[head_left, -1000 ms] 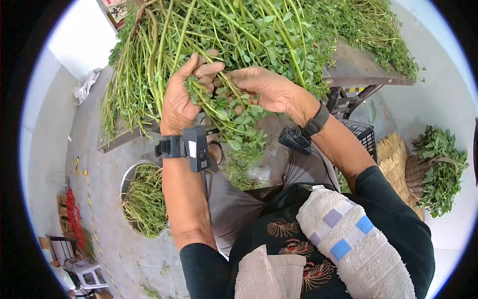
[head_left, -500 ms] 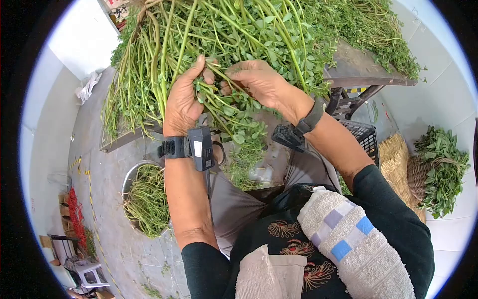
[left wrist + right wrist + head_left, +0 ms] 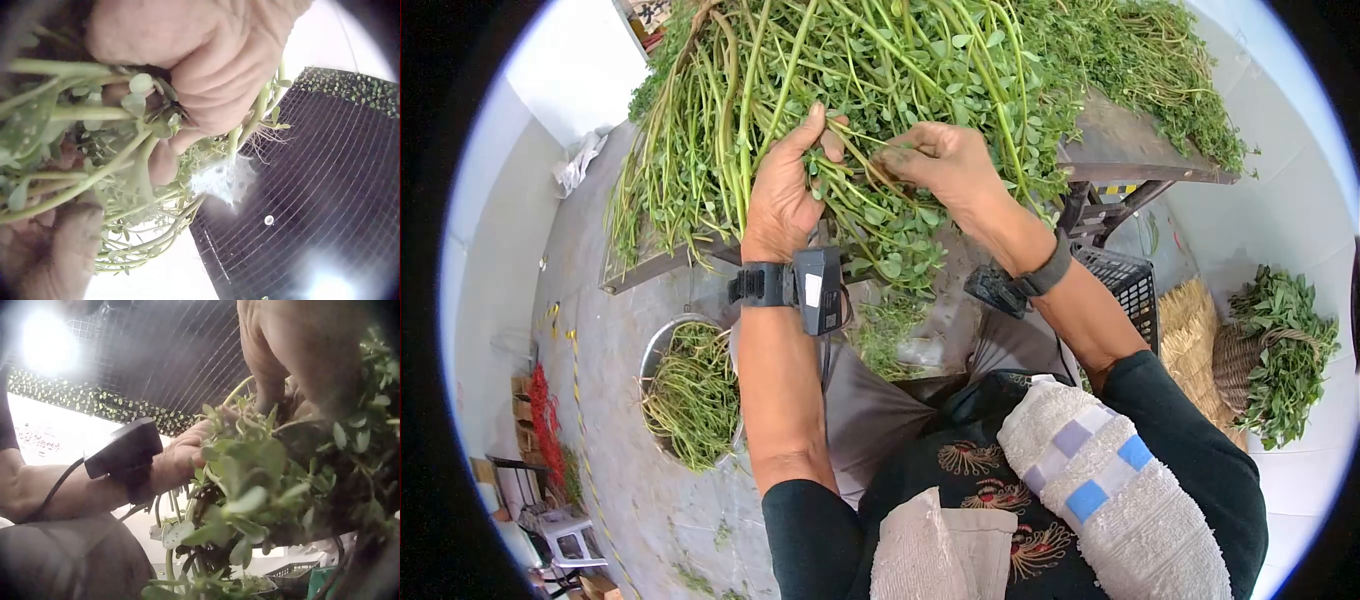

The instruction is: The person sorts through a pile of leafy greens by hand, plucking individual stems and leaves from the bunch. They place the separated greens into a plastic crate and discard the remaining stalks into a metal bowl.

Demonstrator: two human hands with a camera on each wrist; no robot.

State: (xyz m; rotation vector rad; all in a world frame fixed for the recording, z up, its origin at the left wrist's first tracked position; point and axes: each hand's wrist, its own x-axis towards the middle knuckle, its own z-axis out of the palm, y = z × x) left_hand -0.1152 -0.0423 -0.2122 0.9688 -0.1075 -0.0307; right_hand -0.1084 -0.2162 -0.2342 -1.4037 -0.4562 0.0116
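Note:
In the head view a small bunch of leafy green stems (image 3: 880, 225) hangs between the two hands, in front of a large heap of the same plants (image 3: 870, 70). The left hand (image 3: 788, 195) holds the bunch with its fingers curled round the stems, thumb pointing up. The right hand (image 3: 950, 170) pinches a thin stem at the bunch's upper end between thumb and fingertips. In the left wrist view stems (image 3: 94, 115) pass under the left hand's (image 3: 206, 56) curled fingers. Leaves (image 3: 244, 500) partly cover both hands in the right wrist view.
The heap lies on a dark table (image 3: 1140, 160). A metal basin (image 3: 655, 350) of stems stands on the floor at left. At right are a black crate (image 3: 1135, 285), straw (image 3: 1190, 340) and a woven basket (image 3: 1232, 360) with leafy greens. A white stool (image 3: 575, 540) stands lower left.
The right hand has drawn slightly up and away from the left, its fingers now bent into a pinch. The left hand keeps hold of the bunch, and both hands sit slightly further right in view.

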